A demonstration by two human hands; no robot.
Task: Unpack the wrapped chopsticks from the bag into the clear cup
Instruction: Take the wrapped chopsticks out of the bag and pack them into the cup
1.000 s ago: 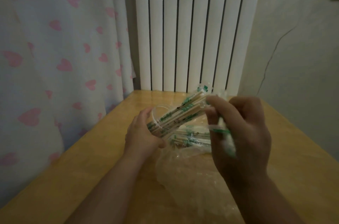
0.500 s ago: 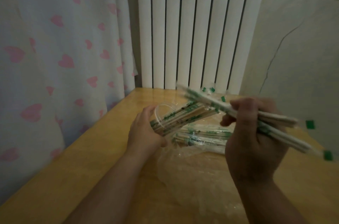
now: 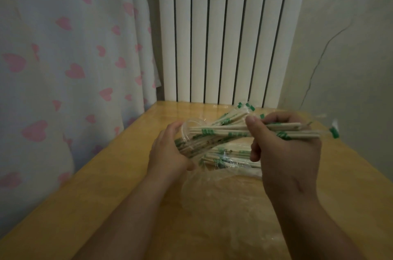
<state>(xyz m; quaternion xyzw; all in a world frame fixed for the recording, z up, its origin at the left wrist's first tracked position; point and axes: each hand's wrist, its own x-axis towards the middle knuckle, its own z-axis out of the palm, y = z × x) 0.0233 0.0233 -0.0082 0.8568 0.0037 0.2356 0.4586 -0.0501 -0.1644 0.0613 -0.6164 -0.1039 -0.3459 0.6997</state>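
- Wrapped chopsticks [image 3: 221,132]: bunch gripped in right hand [image 3: 285,153], tips at mouth of clear cup [image 3: 192,121]; more in bag [image 3: 223,206].
- Left hand [image 3: 168,153] grips cup, tilted.
- Step: loading; next prob. needs sliding bunch in w/o snagging.

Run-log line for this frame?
phase: loading cup | left hand: holds tilted clear cup | right hand: grips wrapped chopsticks, tips at cup mouth | bag: on table, more chopsticks inside

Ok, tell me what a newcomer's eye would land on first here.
Centre frame, the right hand holds a bundle of wrapped chopsticks, its ends at the mouth of the clear cup that the left hand holds tilted. Below lies a clear bag with more chopsticks on the wooden table. A white radiator and heart-print curtain stand behind.
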